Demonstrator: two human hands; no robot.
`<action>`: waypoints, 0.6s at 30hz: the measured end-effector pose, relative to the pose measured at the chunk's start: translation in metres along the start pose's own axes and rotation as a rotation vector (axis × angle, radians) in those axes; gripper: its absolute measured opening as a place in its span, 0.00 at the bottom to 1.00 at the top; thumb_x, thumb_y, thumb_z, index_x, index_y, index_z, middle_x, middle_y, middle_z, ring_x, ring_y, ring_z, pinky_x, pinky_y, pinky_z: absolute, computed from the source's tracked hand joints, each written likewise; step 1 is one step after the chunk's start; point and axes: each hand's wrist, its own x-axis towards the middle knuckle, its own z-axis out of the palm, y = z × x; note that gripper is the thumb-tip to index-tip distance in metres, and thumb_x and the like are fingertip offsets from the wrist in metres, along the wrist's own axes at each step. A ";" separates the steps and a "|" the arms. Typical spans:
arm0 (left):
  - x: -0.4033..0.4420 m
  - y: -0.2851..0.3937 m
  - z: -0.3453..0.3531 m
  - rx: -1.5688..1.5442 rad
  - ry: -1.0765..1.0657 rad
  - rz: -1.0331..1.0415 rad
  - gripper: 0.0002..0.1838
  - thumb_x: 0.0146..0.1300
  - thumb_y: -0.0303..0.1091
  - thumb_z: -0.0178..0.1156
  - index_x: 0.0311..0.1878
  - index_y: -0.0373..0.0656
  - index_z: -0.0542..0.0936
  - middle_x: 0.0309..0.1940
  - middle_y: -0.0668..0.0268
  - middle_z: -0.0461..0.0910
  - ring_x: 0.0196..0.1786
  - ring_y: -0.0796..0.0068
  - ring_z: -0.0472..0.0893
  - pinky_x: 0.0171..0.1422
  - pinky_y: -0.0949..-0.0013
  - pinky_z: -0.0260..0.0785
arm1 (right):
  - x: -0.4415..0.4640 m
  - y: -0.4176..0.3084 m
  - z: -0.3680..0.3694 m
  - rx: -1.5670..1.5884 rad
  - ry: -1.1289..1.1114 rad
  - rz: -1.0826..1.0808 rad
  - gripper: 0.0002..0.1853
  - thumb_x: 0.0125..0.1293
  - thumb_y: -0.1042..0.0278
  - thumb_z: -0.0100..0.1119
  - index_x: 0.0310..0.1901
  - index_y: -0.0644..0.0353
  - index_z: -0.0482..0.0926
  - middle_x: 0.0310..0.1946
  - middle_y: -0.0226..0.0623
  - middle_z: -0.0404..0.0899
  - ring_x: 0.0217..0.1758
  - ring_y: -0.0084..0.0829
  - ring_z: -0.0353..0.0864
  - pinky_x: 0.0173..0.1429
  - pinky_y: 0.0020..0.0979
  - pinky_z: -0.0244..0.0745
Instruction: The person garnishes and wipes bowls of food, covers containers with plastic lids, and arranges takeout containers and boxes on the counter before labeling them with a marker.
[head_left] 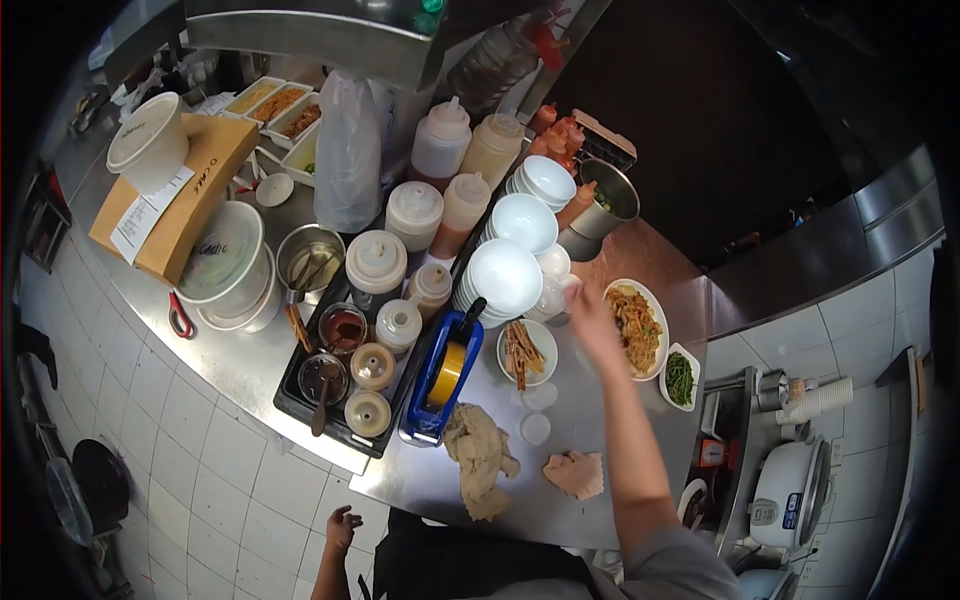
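Note:
My right hand (592, 325) reaches over the steel counter, between the stacked white bowls (506, 277) and an oval plate of noodles (636, 328). Its fingertips are beside small white bowls (547, 298); blur hides whether they hold anything. Past the noodles stands a white dish of green beans (680, 379). Low at my left side, away from the counter, my left hand (343, 528) hangs with loosely bent fingers apart and nothing in it. A bowl of wooden sticks (526, 352) and two small clear lids (536, 428) lie to the left of my right forearm.
A blue tape dispenser (442, 375), a crumpled beige cloth (478, 460) and a pinkish cloth (574, 474) lie nearer me. Squeeze bottles (441, 140) and sauce jars fill a black tray (300, 405). Farther left are a cardboard box (205, 170), lidded tubs and red scissors (180, 316).

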 end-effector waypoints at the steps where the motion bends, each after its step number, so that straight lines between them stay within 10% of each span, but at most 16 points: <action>1: 0.009 -0.019 -0.004 0.047 -0.024 -0.008 0.19 0.59 0.24 0.45 0.55 0.32 0.67 0.34 0.52 0.79 0.37 0.65 0.81 0.34 0.68 0.73 | -0.018 0.021 0.012 -0.056 -0.091 0.025 0.22 0.61 0.51 0.55 0.41 0.65 0.72 0.30 0.42 0.74 0.32 0.32 0.73 0.37 0.31 0.68; 6: 0.013 -0.052 -0.018 0.253 -0.031 -0.144 0.18 0.57 0.21 0.44 0.52 0.28 0.68 0.33 0.48 0.79 0.34 0.63 0.81 0.38 0.67 0.77 | -0.062 0.035 0.074 -0.637 0.068 -0.213 0.32 0.50 0.47 0.64 0.46 0.67 0.70 0.37 0.47 0.75 0.36 0.38 0.75 0.43 0.34 0.71; 13: 0.000 -0.060 -0.027 0.196 0.037 -0.106 0.18 0.58 0.20 0.45 0.53 0.28 0.68 0.33 0.46 0.79 0.33 0.64 0.82 0.37 0.69 0.77 | -0.029 0.055 0.060 0.420 -0.680 0.200 0.26 0.49 0.69 0.67 0.50 0.65 0.68 0.42 0.39 0.77 0.43 0.29 0.78 0.43 0.29 0.74; 18: -0.005 -0.059 -0.021 0.145 0.003 -0.096 0.20 0.56 0.20 0.44 0.54 0.27 0.67 0.35 0.45 0.79 0.34 0.62 0.82 0.39 0.67 0.77 | -0.016 0.063 0.036 1.026 -0.718 0.576 0.24 0.52 0.78 0.59 0.53 0.63 0.67 0.42 0.44 0.77 0.43 0.37 0.79 0.38 0.34 0.79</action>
